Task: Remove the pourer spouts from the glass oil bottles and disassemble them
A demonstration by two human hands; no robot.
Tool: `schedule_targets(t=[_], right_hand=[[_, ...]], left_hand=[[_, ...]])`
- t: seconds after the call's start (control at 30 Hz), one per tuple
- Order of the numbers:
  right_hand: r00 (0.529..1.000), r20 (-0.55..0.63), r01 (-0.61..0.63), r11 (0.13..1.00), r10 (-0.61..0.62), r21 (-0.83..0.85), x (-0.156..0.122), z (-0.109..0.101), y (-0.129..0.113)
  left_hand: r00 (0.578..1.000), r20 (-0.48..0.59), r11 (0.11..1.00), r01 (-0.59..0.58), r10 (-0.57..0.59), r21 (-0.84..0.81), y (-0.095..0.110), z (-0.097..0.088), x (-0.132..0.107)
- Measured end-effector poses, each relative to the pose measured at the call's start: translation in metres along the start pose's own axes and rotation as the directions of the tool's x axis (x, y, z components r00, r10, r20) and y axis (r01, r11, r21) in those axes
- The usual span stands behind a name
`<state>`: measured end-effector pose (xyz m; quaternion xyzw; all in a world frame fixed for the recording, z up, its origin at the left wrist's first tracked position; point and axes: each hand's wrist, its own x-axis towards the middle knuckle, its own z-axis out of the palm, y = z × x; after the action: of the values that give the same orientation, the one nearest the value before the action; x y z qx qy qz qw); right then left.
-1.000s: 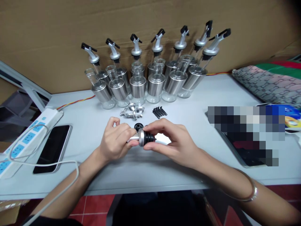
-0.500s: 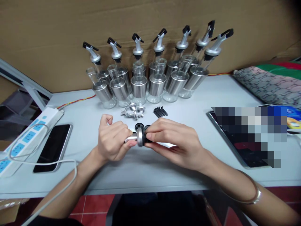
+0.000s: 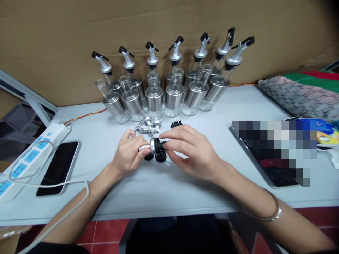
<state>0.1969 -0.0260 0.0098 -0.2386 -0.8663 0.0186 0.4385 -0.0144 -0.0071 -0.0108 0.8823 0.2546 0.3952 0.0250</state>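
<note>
My left hand is closed around the narrow spout of a silver bottle pourer, held sideways just above the table. A black ribbed stopper sits against the pourer's wide collar, pointing right. At its free end are the thumb and fingertips of my right hand, with the index finger lifted over the collar. Two round black stoppers lie on the table below the pourer. Just beyond my hands lie several loose silver pourer tops and a row of small black levers.
Glass bottles with steel sleeves stand along the cardboard back wall; the rear ones carry pourers. At left are a phone, a power strip and a white cable. A dark, partly blurred tablet-like object lies at right.
Both hands have shifted slightly away from me with the pourer. My right fingers have loosened and spread, showing more of the black stopper. The loose stoppers now show below the pourer.
</note>
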Motion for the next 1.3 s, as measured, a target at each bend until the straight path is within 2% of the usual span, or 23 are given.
schedule_targets(t=[0.07, 0.17, 0.23, 0.3, 0.47, 0.6, 0.87, 1.0, 1.07, 1.17, 1.23, 1.3], right_hand=[[0.981, 0.040, -0.195, 0.974, 0.192, 0.118, 0.001, -0.002, -0.001], [0.901, 0.115, -0.435, 0.873, 0.419, 0.221, 0.003, -0.004, -0.005], [0.858, 0.181, -0.514, 0.814, 0.481, 0.271, 0.004, -0.005, -0.007], [0.842, 0.221, -0.539, 0.787, 0.492, 0.300, 0.005, -0.005, -0.009], [0.868, 0.166, -0.496, 0.832, 0.468, 0.248, 0.004, -0.005, -0.011], [0.906, 0.112, -0.423, 0.891, 0.409, 0.165, 0.003, -0.004, -0.009], [0.992, 0.005, -0.129, 0.989, 0.129, -0.074, -0.002, 0.002, -0.001], [0.992, -0.082, 0.077, 0.967, -0.099, -0.243, -0.004, 0.005, 0.001], [0.985, -0.090, 0.121, 0.958, -0.149, -0.262, -0.004, 0.004, 0.001], [0.996, -0.043, 0.064, 0.979, -0.073, -0.193, -0.003, 0.002, 0.002], [1.000, -0.005, -0.022, 0.996, 0.021, -0.091, -0.003, 0.002, 0.003], [0.995, 0.010, -0.097, 0.995, 0.097, 0.011, -0.003, 0.003, 0.004]], left_hand=[[0.999, -0.037, 0.998, -0.023, 0.025, 0.056, -0.002, 0.002, -0.001], [0.997, -0.036, 0.990, -0.064, 0.069, 0.125, 0.000, 0.002, 0.000], [0.996, -0.019, 0.982, -0.080, 0.084, 0.169, 0.002, 0.001, 0.000], [0.997, -0.010, 0.976, -0.079, 0.083, 0.204, 0.004, 0.000, 0.001], [0.998, 0.020, 0.972, -0.060, 0.057, 0.225, 0.003, -0.001, 0.001], [1.000, 0.027, 0.989, -0.001, -0.003, 0.146, 0.004, -0.002, 0.002], [0.985, 0.090, 0.975, 0.157, -0.144, -0.159, 0.004, -0.003, 0.003], [0.939, 0.203, 0.877, 0.334, -0.278, -0.346, 0.007, -0.004, 0.003], [0.924, 0.225, 0.852, 0.373, -0.308, -0.367, 0.008, -0.004, 0.004], [0.967, 0.112, 0.928, 0.251, -0.229, -0.275, 0.008, -0.003, 0.004], [0.994, 0.032, 0.982, 0.105, -0.101, -0.159, 0.006, -0.001, 0.003], [1.000, 0.011, 0.998, -0.010, 0.011, -0.063, 0.004, 0.000, 0.002]])
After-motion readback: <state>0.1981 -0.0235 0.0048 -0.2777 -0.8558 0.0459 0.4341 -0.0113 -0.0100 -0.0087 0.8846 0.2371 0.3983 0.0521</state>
